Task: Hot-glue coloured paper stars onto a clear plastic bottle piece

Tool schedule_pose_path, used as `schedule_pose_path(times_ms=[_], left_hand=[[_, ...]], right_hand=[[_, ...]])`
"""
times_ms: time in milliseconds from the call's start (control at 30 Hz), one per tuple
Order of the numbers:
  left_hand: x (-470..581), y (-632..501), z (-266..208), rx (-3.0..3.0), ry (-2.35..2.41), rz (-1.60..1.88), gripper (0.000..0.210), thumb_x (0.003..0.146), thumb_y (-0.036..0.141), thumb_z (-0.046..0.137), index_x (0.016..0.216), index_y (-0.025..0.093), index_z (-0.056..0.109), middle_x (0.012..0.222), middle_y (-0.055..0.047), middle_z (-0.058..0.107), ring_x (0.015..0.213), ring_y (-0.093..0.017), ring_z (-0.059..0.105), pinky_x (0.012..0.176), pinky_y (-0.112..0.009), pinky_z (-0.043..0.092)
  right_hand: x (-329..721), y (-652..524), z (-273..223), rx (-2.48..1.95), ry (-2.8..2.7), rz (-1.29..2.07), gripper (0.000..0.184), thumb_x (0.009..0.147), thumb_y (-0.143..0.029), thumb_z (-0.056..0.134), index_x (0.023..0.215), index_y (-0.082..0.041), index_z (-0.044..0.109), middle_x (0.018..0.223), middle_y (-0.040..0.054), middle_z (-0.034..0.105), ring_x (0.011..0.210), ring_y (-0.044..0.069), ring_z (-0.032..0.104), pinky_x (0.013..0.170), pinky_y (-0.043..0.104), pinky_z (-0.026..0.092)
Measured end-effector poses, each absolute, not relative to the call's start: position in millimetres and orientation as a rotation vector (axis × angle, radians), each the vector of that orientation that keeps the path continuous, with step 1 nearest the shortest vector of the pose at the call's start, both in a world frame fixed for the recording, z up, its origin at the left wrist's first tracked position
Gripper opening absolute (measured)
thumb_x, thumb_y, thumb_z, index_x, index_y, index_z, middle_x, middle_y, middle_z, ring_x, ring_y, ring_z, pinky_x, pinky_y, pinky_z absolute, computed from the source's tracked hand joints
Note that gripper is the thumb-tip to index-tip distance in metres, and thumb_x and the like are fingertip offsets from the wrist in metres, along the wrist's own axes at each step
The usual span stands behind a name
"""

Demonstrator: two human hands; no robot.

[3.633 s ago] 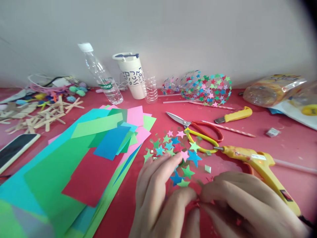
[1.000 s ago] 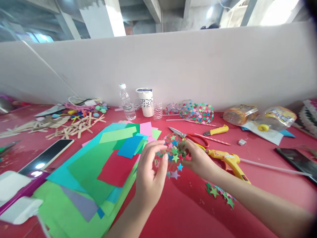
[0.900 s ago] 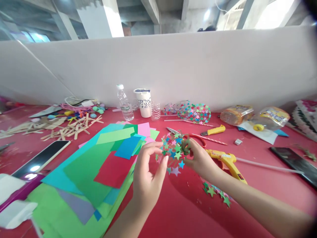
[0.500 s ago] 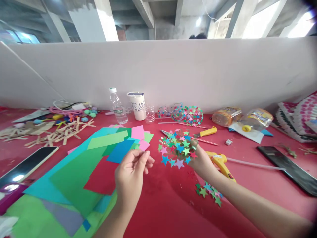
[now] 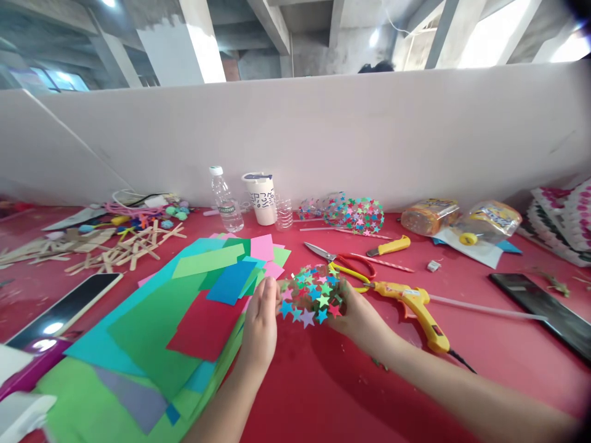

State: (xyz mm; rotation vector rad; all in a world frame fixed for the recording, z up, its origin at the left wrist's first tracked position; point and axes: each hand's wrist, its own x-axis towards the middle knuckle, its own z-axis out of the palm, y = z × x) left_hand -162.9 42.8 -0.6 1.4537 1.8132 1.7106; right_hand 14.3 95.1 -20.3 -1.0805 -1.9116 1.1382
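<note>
A small clear piece covered in glued paper stars (image 5: 312,295) of many colours hangs just above the red table (image 5: 351,394). My right hand (image 5: 357,317) holds it from the right side. My left hand (image 5: 261,326) touches its left edge with its fingertips. A spread of coloured paper sheets (image 5: 175,314) lies directly to the left of my left hand. A yellow glue gun (image 5: 413,306) lies just right of my right hand.
Red-and-yellow scissors (image 5: 344,261), a yellow utility knife (image 5: 389,247), a star-covered bottle (image 5: 355,213), a water bottle (image 5: 225,200) and a patterned cup (image 5: 263,198) lie behind. Craft sticks (image 5: 115,246) and a phone (image 5: 69,304) are left, another phone (image 5: 540,311) right. A white partition (image 5: 323,135) backs the table.
My left hand let go of the star piece half a second ago and has come back to touch its left edge. My right hand lowered the piece toward the table.
</note>
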Motion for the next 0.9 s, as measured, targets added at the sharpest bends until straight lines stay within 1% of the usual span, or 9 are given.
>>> schedule_pose_path(times_ms=[200,300,367,500,600,667,767,833,900], left_hand=[[-163.6,43.1,-2.2,1.339,1.845,1.657,0.040,0.092,0.053,0.040,0.070,0.024,0.055,0.069,-0.003,0.063,0.064,-0.019,0.060,0.053,-0.027,0.049],[-160.8,41.5,4.1,1.342,1.829,1.614,0.038,0.093,0.051,0.039,0.073,0.023,0.056,0.074,-0.003,0.065,0.071,-0.019,0.062,0.060,-0.027,0.051],[-158.8,39.9,8.2,1.365,1.815,1.586,0.035,0.093,0.048,0.041,0.074,0.023,0.056,0.074,-0.002,0.064,0.073,-0.019,0.062,0.064,-0.026,0.051],[-156.3,36.4,11.2,1.446,1.780,1.551,0.028,0.093,0.044,0.044,0.077,0.022,0.053,0.070,0.000,0.059,0.069,-0.016,0.059,0.063,-0.024,0.049],[-154.6,33.3,10.9,1.519,1.731,1.525,0.024,0.093,0.041,0.044,0.084,0.022,0.056,0.072,0.000,0.059,0.066,-0.015,0.058,0.063,-0.024,0.048],[-153.7,31.7,10.7,1.550,1.705,1.514,0.023,0.094,0.039,0.044,0.089,0.022,0.058,0.077,-0.001,0.061,0.069,-0.015,0.060,0.064,-0.024,0.049],[-153.8,31.6,9.8,1.553,1.697,1.536,0.022,0.094,0.038,0.044,0.093,0.021,0.059,0.086,-0.004,0.064,0.076,-0.016,0.061,0.065,-0.024,0.050],[-154.8,33.1,8.1,1.543,1.697,1.560,0.020,0.094,0.037,0.046,0.093,0.021,0.059,0.089,-0.004,0.064,0.077,-0.016,0.061,0.065,-0.025,0.051],[-155.9,35.6,5.8,1.539,1.690,1.571,0.018,0.093,0.036,0.049,0.093,0.021,0.060,0.090,-0.005,0.065,0.078,-0.016,0.062,0.067,-0.026,0.051]], right_hand=[[28.6,92.2,-12.2,-1.106,-1.928,1.252,0.039,0.063,-0.003,0.050,0.098,-0.022,0.049,0.088,0.0009,0.067,0.078,0.017,0.064,0.071,0.030,0.050],[36.3,92.4,-13.3,-1.096,-1.910,1.294,0.039,0.064,-0.003,0.048,0.098,-0.022,0.049,0.092,0.0019,0.066,0.084,0.017,0.064,0.075,0.032,0.051],[40.9,92.8,-16.0,-1.087,-1.883,1.325,0.042,0.065,-0.004,0.048,0.102,-0.022,0.048,0.095,0.0029,0.065,0.089,0.018,0.065,0.077,0.033,0.051],[48.9,92.2,-12.8,-1.094,-1.813,1.385,0.053,0.062,-0.004,0.046,0.112,-0.022,0.047,0.102,0.0038,0.063,0.091,0.018,0.067,0.075,0.033,0.054],[53.7,90.3,2.1,-1.140,-1.740,1.408,0.053,0.064,-0.006,0.044,0.114,-0.023,0.049,0.106,0.0041,0.061,0.088,0.018,0.067,0.074,0.034,0.055],[55.8,88.3,14.8,-1.163,-1.690,1.438,0.044,0.073,-0.012,0.043,0.115,-0.023,0.050,0.108,0.0048,0.061,0.083,0.017,0.068,0.071,0.035,0.055],[55.9,84.7,28.8,-1.182,-1.639,1.497,0.031,0.088,-0.030,0.042,0.116,-0.022,0.050,0.104,0.0056,0.063,0.076,0.018,0.069,0.062,0.033,0.055],[53.5,82.5,31.1,-1.177,-1.618,1.540,0.034,0.088,-0.041,0.048,0.116,-0.022,0.049,0.100,0.0052,0.063,0.073,0.019,0.070,0.059,0.034,0.055],[49.3,81.3,28.6,-1.143,-1.599,1.573,0.038,0.085,-0.043,0.055,0.115,-0.021,0.048,0.100,0.0045,0.061,0.072,0.018,0.069,0.063,0.035,0.057]])
